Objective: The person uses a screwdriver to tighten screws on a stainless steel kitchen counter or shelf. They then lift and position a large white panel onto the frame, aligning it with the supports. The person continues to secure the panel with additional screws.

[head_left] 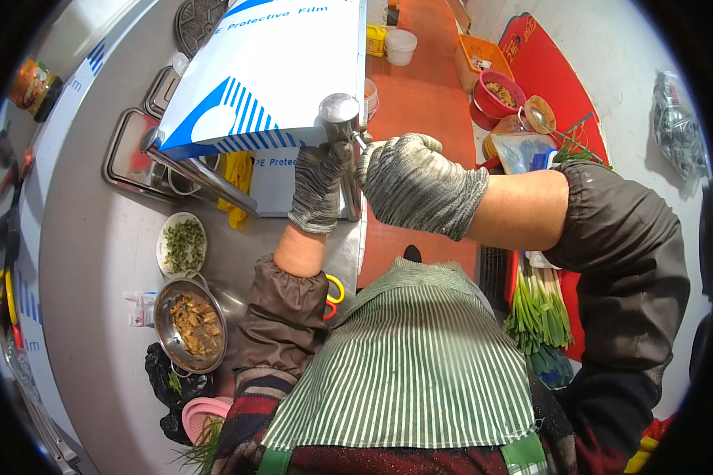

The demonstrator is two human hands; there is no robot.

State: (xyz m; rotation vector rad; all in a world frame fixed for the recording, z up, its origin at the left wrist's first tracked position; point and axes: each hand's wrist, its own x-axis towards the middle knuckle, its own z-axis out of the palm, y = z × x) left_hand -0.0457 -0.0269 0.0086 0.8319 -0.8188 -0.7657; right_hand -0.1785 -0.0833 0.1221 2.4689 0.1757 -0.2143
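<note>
A metal frame holds a panel covered in white and blue protective film (253,75). At its near right corner is a shiny metal tube (339,108) with a rounded end. My left hand (321,190), in a grey striped knit glove, is closed around the metal post just below that end. My right hand (420,186), gloved the same way, is a fist beside the corner. A short, thin metal shaft (360,141) shows between this fist and the tube. The fist hides whatever else it grips.
On the steel counter stand a plate of chopped greens (184,245), a metal pan of brown food pieces (190,324), scissors (334,293) and a black plastic bag (170,384). Green onions (537,313), a pink bowl (495,95) and an orange bin (483,51) stand to the right.
</note>
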